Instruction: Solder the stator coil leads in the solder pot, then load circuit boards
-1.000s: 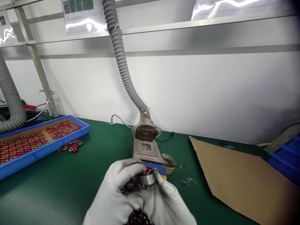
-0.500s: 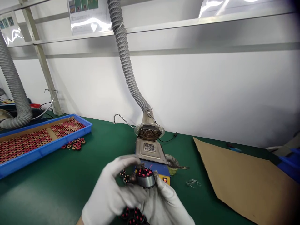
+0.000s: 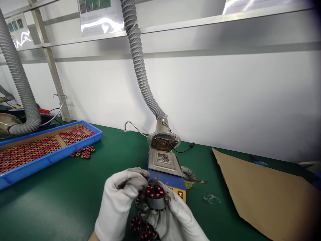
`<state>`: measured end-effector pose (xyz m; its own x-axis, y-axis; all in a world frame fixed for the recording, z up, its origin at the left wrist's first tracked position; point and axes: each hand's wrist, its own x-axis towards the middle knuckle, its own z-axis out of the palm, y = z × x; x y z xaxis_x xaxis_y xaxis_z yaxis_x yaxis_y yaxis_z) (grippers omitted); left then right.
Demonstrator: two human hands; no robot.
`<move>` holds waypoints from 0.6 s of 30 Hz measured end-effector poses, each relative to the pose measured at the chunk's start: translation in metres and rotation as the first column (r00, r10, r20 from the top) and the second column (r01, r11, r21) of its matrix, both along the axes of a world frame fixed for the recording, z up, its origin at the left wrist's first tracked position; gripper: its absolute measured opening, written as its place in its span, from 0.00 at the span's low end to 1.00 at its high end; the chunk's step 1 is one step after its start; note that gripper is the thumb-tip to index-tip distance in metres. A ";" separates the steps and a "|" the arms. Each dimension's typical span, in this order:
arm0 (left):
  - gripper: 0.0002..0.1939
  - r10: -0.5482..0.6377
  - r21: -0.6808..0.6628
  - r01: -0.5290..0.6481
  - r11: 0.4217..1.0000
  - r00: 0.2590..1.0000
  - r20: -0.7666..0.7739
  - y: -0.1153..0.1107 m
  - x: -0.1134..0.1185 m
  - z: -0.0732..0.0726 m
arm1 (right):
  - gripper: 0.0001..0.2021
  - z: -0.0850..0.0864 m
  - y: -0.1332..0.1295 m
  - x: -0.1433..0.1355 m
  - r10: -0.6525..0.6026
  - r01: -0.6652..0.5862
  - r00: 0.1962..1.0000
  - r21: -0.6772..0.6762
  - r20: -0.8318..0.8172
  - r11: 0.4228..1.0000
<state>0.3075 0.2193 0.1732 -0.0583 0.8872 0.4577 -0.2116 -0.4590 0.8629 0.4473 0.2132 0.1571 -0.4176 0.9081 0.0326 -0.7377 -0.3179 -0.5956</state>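
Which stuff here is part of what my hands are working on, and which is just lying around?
In use:
left hand
right hand
wound coil part in metal ring
loose coil parts below

Lying about:
blue tray of coils
cardboard sheet
wire scrap

A factory soldering bench: a ribbed fume-extraction hose [image 3: 140, 67] drops to a solder pot [image 3: 165, 162] on the green mat [image 3: 75, 187], left of which sits a blue tray [image 3: 50, 147] of wound stators.
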 end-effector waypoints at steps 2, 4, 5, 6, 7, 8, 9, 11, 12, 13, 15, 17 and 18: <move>0.08 0.048 -0.030 -0.048 0.998 0.999 0.024 0.000 -0.004 0.005 | 0.13 0.001 -0.006 0.000 0.029 -0.030 0.998 -0.017 -0.064 0.999; 0.07 0.017 -0.091 -0.022 0.996 0.998 -0.061 -0.002 -0.006 0.013 | 0.12 0.002 -0.012 -0.001 0.057 -0.065 0.987 -0.049 -0.151 0.997; 0.10 -0.033 -0.141 0.016 0.990 0.992 -0.123 -0.004 -0.006 0.017 | 0.12 0.001 -0.014 -0.001 0.059 -0.073 0.979 -0.064 -0.193 0.995; 0.11 -0.086 -0.193 0.052 0.980 0.982 -0.169 -0.005 -0.005 0.019 | 0.12 0.001 -0.015 -0.003 0.056 -0.074 0.974 -0.075 -0.218 0.994; 0.11 -0.122 -0.236 0.077 0.969 0.975 -0.185 -0.006 -0.003 0.020 | 0.11 0.001 -0.015 -0.004 0.054 -0.074 0.972 -0.081 -0.228 0.994; 0.08 -0.136 -0.263 0.089 0.961 0.976 -0.168 -0.006 0.000 0.020 | 0.11 0.001 -0.016 -0.005 0.052 -0.071 0.972 -0.076 -0.227 0.995; 0.05 -0.130 -0.271 0.093 0.958 0.984 -0.120 -0.006 0.003 0.018 | 0.10 0.002 -0.016 -0.007 0.049 -0.066 0.974 -0.068 -0.219 0.996; 0.04 -0.098 -0.235 0.099 0.967 0.995 0.017 -0.005 0.007 0.013 | 0.11 0.003 -0.017 -0.009 0.053 -0.065 0.981 -0.059 -0.185 0.996; 0.03 -0.076 -0.207 0.092 0.974 0.994 0.084 -0.004 0.007 0.011 | 0.11 0.005 -0.017 -0.009 0.056 -0.068 0.984 -0.063 -0.170 0.996; 0.03 -0.047 -0.172 0.073 0.982 0.987 0.151 -0.004 0.006 0.010 | 0.11 0.006 -0.018 -0.009 0.062 -0.074 0.985 -0.070 -0.161 0.995; 0.02 0.033 -0.119 -0.004 0.993 0.970 0.239 -0.003 0.002 0.012 | 0.13 0.007 -0.018 -0.007 0.079 -0.094 0.985 -0.093 -0.154 0.991; 0.04 0.037 -0.160 -0.011 0.987 0.986 0.161 -0.004 -0.003 0.017 | 0.13 0.008 -0.018 -0.005 0.089 -0.108 0.983 -0.109 -0.163 0.988; 0.07 -0.012 -0.223 0.027 0.974 0.997 0.071 -0.005 -0.005 0.020 | 0.13 0.008 -0.018 -0.005 0.087 -0.108 0.982 -0.113 -0.170 0.988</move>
